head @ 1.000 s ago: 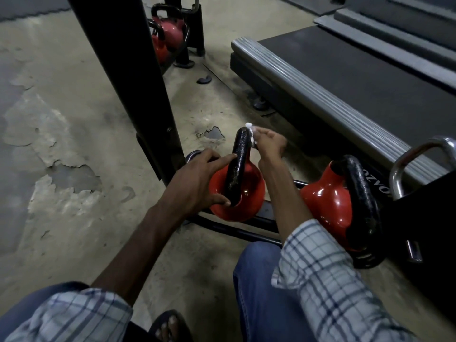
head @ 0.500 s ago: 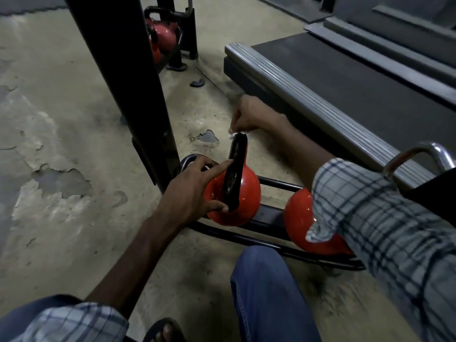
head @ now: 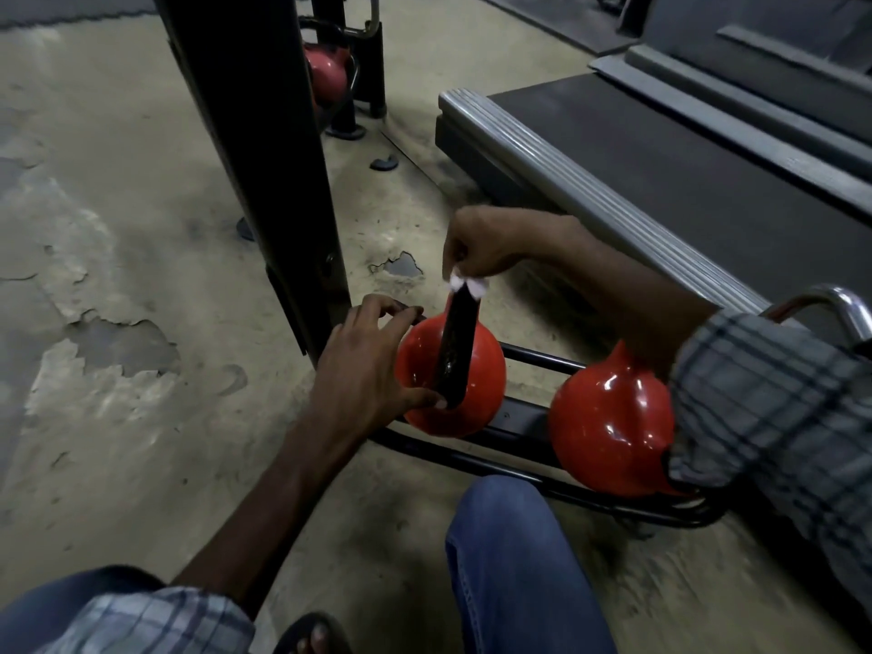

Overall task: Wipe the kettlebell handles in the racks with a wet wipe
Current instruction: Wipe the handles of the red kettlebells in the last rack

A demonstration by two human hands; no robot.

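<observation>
The kettlebell sits in the low rack, with a second kettlebell at its 4 o'clock. At its 12 o'clock the right hand pinches a white wipe around the top of the black handle. At 9 o'clock the left hand rests loosely spread against the ball, thumb at the handle's base.

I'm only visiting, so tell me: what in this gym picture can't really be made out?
All in the single head view:
The wet wipe: only white scraps show; the rest sits inside the right hand, which pinches it atop the black handle.
The right-hand kettlebell: its own handle is behind the checked sleeve.
The far kettlebell: small, dim, partly behind the black post.
The chrome bar: cut off by the right edge.
</observation>
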